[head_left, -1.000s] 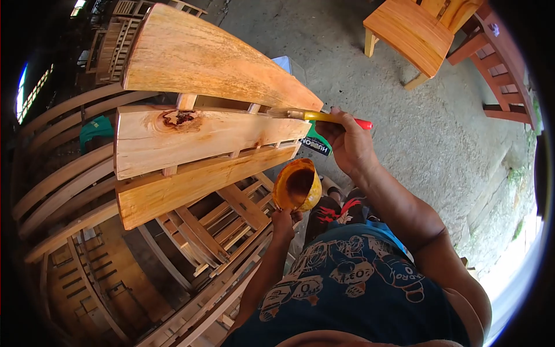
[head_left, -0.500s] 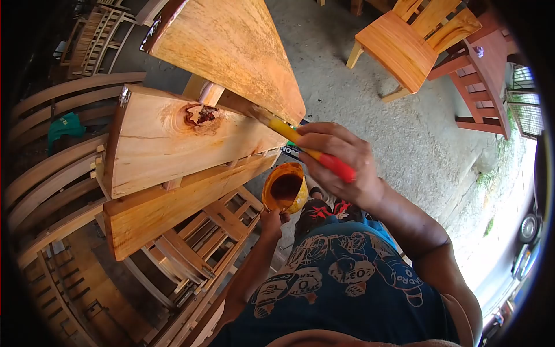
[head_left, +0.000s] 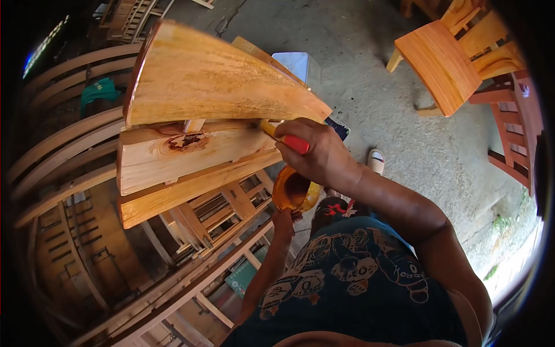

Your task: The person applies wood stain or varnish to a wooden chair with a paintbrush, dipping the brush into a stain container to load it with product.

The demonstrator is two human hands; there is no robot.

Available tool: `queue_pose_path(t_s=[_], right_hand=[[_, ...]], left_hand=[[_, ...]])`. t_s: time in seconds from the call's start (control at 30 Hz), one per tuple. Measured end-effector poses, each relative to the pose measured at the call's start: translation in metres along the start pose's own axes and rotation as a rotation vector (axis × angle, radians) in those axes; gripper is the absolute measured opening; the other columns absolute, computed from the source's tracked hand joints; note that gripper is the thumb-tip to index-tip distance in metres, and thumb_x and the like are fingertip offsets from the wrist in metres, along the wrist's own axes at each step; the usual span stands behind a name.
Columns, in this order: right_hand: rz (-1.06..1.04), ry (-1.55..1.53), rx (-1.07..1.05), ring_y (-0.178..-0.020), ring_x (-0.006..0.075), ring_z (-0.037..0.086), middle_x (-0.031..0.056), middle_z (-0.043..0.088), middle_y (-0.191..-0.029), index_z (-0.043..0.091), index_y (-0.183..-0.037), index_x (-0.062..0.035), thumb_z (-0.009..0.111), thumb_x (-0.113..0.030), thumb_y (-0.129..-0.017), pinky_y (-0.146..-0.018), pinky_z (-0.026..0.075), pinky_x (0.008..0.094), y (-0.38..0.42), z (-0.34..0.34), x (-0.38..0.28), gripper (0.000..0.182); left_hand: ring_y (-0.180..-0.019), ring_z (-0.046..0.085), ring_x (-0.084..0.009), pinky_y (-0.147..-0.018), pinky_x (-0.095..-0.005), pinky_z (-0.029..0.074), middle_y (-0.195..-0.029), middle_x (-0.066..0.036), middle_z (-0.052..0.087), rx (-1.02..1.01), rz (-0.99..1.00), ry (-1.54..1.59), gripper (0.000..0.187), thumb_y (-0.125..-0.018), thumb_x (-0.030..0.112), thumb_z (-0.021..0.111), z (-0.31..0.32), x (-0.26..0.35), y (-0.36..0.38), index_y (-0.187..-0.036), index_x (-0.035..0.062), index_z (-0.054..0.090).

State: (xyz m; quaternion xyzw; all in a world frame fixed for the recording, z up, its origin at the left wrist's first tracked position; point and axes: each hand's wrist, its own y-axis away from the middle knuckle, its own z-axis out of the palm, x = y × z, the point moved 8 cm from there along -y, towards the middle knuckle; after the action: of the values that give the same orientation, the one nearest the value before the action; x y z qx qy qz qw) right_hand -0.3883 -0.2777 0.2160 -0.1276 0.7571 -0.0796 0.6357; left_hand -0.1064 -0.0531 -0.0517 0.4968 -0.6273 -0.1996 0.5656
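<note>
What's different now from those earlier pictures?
The right hand has moved in over the boards' narrow ends, bringing the brush closer to the dark knot. Nothing was let go: the left hand still holds the yellow bowl.

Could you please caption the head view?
Right hand holds a brush near wooden boards; left hand holds a bowl.

Glare lower right, dim left (blurry brush (head_left: 283, 136)), dark curved edges.

Brush (head_left: 297, 144) partly covered by right hand (head_left: 324, 153); bristles blurred. Left hand (head_left: 284, 221) partly hidden by bowl (head_left: 313, 196). Slatted rack (head_left: 132, 20) cut off by top edge.
</note>
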Motion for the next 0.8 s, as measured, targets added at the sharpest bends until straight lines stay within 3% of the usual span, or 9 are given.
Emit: queue_pose_path(t_s=[0.07, 0.13, 0.2, 0.33, 0.4, 0.43, 0.57, 0.73, 0.8], right_hand=[[0.079, -0.112, -0.057, -0.093, 0.0310, 0.071, 0.0155, 0.071, -0.101, 0.067, -0.103, -0.0014, 0.072, -0.007, -0.086, -0.080, 0.056, 0.0353, -0.008, -0.007, 0.003, 0.018], [-0.179, -0.313, -0.017, -0.098, 0.0287, 0.070, 0.0150, 0.071, -0.105, 0.067, -0.104, -0.0009, 0.072, -0.005, -0.086, -0.085, 0.055, 0.0351, -0.010, -0.018, -0.024, 0.020], [-0.199, -0.428, -0.030, -0.102, 0.0294, 0.068, 0.0142, 0.070, -0.107, 0.066, -0.106, -0.0006, 0.073, -0.003, -0.086, -0.089, 0.054, 0.0365, -0.006, -0.029, -0.024, 0.021], [-0.198, -0.311, -0.113, -0.103, 0.0300, 0.068, 0.0146, 0.070, -0.107, 0.066, -0.107, -0.0009, 0.072, -0.003, -0.086, -0.090, 0.053, 0.0372, 0.012, -0.018, 0.013, 0.021], [-0.035, -0.234, -0.101, -0.102, 0.0289, 0.068, 0.0145, 0.070, -0.105, 0.066, -0.108, -0.0008, 0.071, -0.002, -0.086, -0.091, 0.053, 0.0374, 0.011, -0.021, 0.022, 0.022], [-0.229, -0.268, -0.020, -0.093, 0.0303, 0.071, 0.0136, 0.071, -0.104, 0.068, -0.101, -0.0020, 0.075, 0.000, -0.079, -0.085, 0.057, 0.0374, 0.006, -0.036, -0.007, 0.024], [-0.531, -0.415, 0.117, -0.095, 0.0286, 0.071, 0.0160, 0.070, -0.105, 0.068, -0.102, -0.0038, 0.075, 0.000, -0.080, -0.085, 0.058, 0.0354, -0.005, -0.057, -0.102, 0.024], [-0.459, -0.250, 0.009, -0.094, 0.0285, 0.070, 0.0155, 0.069, -0.102, 0.067, -0.101, 0.0007, 0.074, -0.001, -0.081, -0.082, 0.058, 0.0359, -0.002, -0.029, -0.081, 0.021], [-0.542, -0.153, 0.121, -0.092, 0.0294, 0.070, 0.0147, 0.068, -0.105, 0.066, -0.103, 0.0018, 0.074, -0.002, -0.082, -0.080, 0.058, 0.0352, 0.011, -0.043, -0.093, 0.023]], left_hand=[[-0.070, 0.069, -0.0251, -0.066, -0.0359, 0.060, -0.088, -0.018, 0.069, 0.002, 0.000, 0.070, 0.025, -0.096, 0.010, 0.052, 0.013, -0.004, 0.013, -0.110, -0.0096, 0.060], [-0.069, 0.068, -0.0252, -0.064, -0.0360, 0.059, -0.088, -0.018, 0.069, 0.045, -0.005, 0.081, 0.026, -0.096, 0.010, 0.051, 0.018, 0.000, 0.030, -0.110, -0.0097, 0.060], [-0.069, 0.070, -0.0231, -0.060, -0.0328, 0.058, -0.087, -0.017, 0.069, 0.048, -0.023, 0.206, 0.025, -0.095, 0.007, 0.052, 0.023, -0.002, 0.037, -0.113, -0.0085, 0.059], [-0.067, 0.069, -0.0229, -0.060, -0.0330, 0.058, -0.088, -0.017, 0.069, 0.024, 0.009, 0.165, 0.025, -0.095, 0.007, 0.051, 0.032, 0.012, 0.054, -0.114, -0.0067, 0.060], [-0.066, 0.068, -0.0222, -0.059, -0.0328, 0.057, -0.086, -0.016, 0.069, 0.009, 0.038, 0.182, 0.025, -0.094, 0.008, 0.051, 0.037, 0.012, 0.049, -0.113, -0.0063, 0.061], [-0.065, 0.068, -0.0218, -0.058, -0.0325, 0.056, -0.084, -0.015, 0.069, 0.006, 0.009, 0.168, 0.024, -0.094, 0.008, 0.052, 0.037, 0.009, 0.047, -0.111, -0.0058, 0.061], [-0.065, 0.068, -0.0215, -0.057, -0.0322, 0.056, -0.082, -0.015, 0.069, -0.010, 0.016, 0.110, 0.023, -0.092, 0.009, 0.052, 0.027, 0.004, 0.038, -0.108, -0.0047, 0.063], [-0.066, 0.069, -0.0223, -0.060, -0.0318, 0.059, -0.084, -0.016, 0.070, -0.057, 0.065, 0.121, 0.025, -0.091, 0.009, 0.052, 0.022, -0.001, 0.034, -0.108, -0.0060, 0.063], [-0.066, 0.069, -0.0222, -0.061, -0.0323, 0.059, -0.085, -0.015, 0.070, -0.051, 0.027, 0.135, 0.025, -0.091, 0.008, 0.052, 0.015, -0.007, 0.032, -0.109, -0.0059, 0.062]])
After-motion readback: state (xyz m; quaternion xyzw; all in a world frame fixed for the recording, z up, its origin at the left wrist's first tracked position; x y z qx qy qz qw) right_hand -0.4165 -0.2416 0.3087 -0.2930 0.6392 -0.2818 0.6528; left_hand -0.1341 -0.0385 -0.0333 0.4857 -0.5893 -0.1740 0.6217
